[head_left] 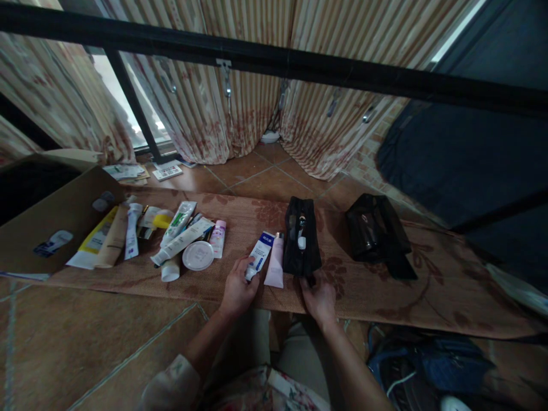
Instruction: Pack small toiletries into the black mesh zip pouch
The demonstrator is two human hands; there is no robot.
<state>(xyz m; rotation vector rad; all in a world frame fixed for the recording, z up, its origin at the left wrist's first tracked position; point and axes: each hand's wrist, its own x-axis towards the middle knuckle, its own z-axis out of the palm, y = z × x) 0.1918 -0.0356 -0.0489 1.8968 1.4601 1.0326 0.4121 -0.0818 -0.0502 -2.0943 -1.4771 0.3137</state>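
My left hand [240, 289] grips the lower end of a white tube with a blue band [262, 251], angled on the brown patterned cloth. A pale pink tube [276, 262] lies just right of it. Beyond that is a black zip pouch [301, 237] with a small white tag on its zip. My right hand [319, 298] has its fingers closed at the pouch's near end; the fingertips are partly hidden there. Left of my hands lie several tubes, among them a white and green one [178, 224], beside a round clear-lidded tub [198, 256] and a small pink bottle [218, 238].
A cardboard box [64, 214] stands at the far left. On the right sits a second black pouch [377, 231]. A dark rail [274, 54] crosses in front of striped curtains [240, 114]. A blue bag [432, 365] lies on the floor at lower right.
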